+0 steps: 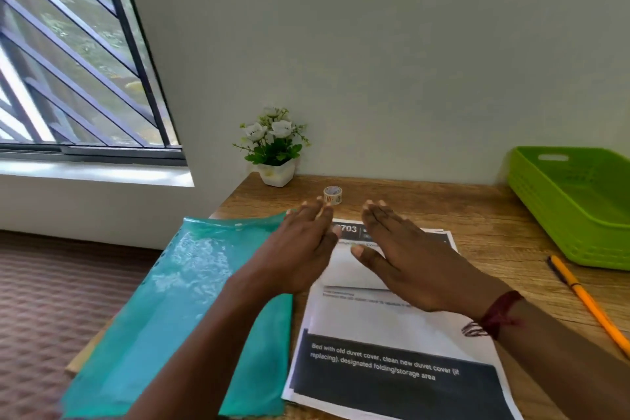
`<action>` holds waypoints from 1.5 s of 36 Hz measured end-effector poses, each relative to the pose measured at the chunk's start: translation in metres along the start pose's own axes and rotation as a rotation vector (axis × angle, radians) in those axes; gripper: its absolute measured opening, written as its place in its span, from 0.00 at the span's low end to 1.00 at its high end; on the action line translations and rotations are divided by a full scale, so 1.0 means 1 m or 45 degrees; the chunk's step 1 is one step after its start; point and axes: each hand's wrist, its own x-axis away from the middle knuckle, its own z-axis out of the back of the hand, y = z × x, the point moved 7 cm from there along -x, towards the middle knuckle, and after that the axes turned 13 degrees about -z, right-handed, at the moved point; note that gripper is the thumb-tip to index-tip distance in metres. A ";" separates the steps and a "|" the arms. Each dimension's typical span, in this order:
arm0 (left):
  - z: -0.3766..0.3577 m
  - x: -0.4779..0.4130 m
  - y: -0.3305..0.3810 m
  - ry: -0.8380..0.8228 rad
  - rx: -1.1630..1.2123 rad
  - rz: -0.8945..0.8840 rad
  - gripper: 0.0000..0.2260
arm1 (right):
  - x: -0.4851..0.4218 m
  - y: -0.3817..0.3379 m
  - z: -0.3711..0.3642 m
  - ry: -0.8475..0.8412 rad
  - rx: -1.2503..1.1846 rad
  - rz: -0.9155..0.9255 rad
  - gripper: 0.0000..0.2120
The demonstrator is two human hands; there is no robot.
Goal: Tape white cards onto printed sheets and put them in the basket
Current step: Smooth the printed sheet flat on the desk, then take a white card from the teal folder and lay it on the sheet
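Observation:
A stack of printed sheets [392,334] lies on the wooden table in front of me, with dark text bands at top and bottom. A white card [344,269] rests on the top sheet's upper half. My left hand [300,249] and my right hand [409,262] hover flat above the card, fingers stretched, holding nothing. A small roll of tape [333,195] stands just beyond my fingertips. The green plastic basket [545,201] sits at the far right of the table and looks empty.
A teal plastic folder [177,310] lies left of the sheets, overhanging the table's left edge. A yellow pencil [586,300] lies right of the sheets. A small potted plant [274,150] stands against the wall. The window is to the left.

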 end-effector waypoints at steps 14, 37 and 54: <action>0.037 0.110 -0.137 0.296 -0.078 0.486 0.24 | -0.093 -0.099 -0.024 0.242 0.159 0.273 0.20; 0.017 0.125 -0.174 0.407 -0.115 0.637 0.25 | -0.184 -0.121 -0.035 0.487 0.070 0.135 0.15; 0.037 0.140 -0.173 0.876 0.016 0.741 0.11 | -0.208 -0.140 -0.051 0.104 0.054 0.073 0.21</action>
